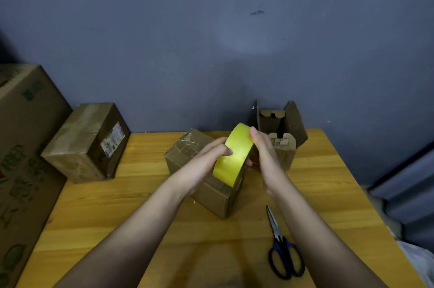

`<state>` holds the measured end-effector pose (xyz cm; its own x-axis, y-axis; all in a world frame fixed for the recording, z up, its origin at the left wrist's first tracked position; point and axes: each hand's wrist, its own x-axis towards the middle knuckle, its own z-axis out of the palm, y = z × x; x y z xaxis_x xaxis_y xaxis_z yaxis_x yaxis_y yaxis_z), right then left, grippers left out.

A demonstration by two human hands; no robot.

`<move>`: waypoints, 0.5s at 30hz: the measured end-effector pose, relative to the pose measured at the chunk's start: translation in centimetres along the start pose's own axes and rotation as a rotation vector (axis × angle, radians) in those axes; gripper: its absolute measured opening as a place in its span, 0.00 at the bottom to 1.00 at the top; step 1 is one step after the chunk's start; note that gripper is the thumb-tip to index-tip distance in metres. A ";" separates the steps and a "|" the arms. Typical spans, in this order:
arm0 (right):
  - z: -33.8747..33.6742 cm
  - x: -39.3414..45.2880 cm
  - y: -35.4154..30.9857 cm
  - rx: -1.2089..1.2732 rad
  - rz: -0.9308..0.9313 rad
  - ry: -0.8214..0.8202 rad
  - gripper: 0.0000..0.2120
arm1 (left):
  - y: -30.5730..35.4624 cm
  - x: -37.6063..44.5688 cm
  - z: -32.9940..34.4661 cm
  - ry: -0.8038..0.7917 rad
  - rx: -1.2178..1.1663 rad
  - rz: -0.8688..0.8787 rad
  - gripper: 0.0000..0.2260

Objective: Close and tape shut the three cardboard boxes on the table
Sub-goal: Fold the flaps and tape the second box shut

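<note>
A yellow tape roll [234,153] hangs above the middle cardboard box [211,196], held between both hands. My left hand [206,163] grips its left side, fingertips on the outer face. My right hand [265,158] grips its right side, thumb on the top rim. The middle box stands with its flaps down and old clear tape across the top. Behind it to the right, a small box [284,128] has its flaps standing up. A third box [87,144], with a white label, sits at the table's left edge, its flaps down.
Blue-handled scissors [281,247] lie on the wooden table [141,193] at the front right. A big printed carton [23,146] stands off the table's left side. A grey wall closes off the back.
</note>
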<state>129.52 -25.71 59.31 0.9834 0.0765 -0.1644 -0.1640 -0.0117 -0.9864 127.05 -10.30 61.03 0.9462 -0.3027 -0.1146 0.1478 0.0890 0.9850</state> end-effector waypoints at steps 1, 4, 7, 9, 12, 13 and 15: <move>0.1 0.1 0.0 0.007 -0.014 0.008 0.39 | 0.1 0.0 0.2 0.013 -0.005 0.015 0.15; 0.1 0.3 -0.2 0.030 -0.045 0.040 0.29 | 0.0 0.1 0.5 0.017 0.008 0.052 0.10; 0.1 0.6 0.1 0.042 -0.041 0.054 0.32 | 0.2 0.0 0.8 0.018 0.035 0.073 0.13; 0.1 0.7 0.3 0.048 -0.037 0.053 0.37 | 0.4 0.0 0.9 0.010 0.039 0.089 0.13; 0.0 0.9 0.5 0.087 0.011 0.045 0.41 | 0.4 0.1 1.2 0.028 0.009 0.070 0.12; 0.0 0.9 0.6 0.091 0.028 0.038 0.42 | 0.4 0.1 1.2 0.025 -0.010 0.053 0.10; -0.1 1.0 0.7 0.074 0.070 0.028 0.44 | 0.5 0.4 1.1 0.012 -0.052 0.027 0.12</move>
<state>130.40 -25.75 58.50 0.9709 0.0500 -0.2341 -0.2368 0.0581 -0.9698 127.21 -11.39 61.62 0.9534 -0.2881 -0.0899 0.1365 0.1460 0.9798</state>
